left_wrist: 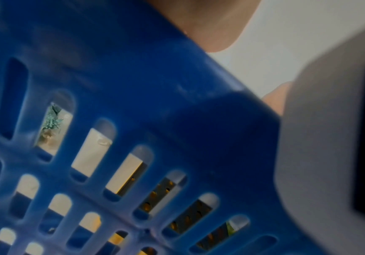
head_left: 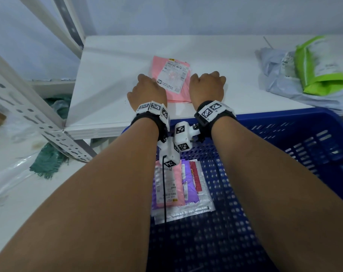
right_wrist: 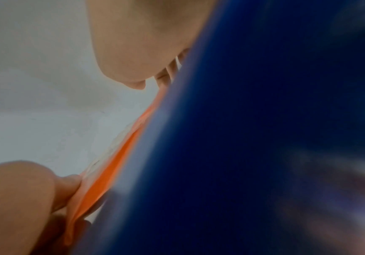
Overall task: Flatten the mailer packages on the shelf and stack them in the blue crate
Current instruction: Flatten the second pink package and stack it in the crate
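A pink mailer [head_left: 171,79] with a white shipping label lies flat on the white shelf [head_left: 112,75]. My left hand [head_left: 147,89] holds its left edge and my right hand [head_left: 207,85] holds its right edge, both with curled fingers. In the right wrist view the left hand's fingers [right_wrist: 68,184] pinch the pink mailer [right_wrist: 111,163], and the right hand [right_wrist: 133,51] curls at its other edge. The blue crate [head_left: 284,134] stands below the shelf front, with a stack of flat mailers [head_left: 176,185] inside. The left wrist view is filled by the crate wall [left_wrist: 133,103].
A grey mailer [head_left: 280,79] and a green mailer [head_left: 321,73] lie crumpled at the right end of the shelf. Perforated metal shelf posts [head_left: 29,114] stand at the left. A green cloth [head_left: 49,161] lies on plastic sheeting lower left.
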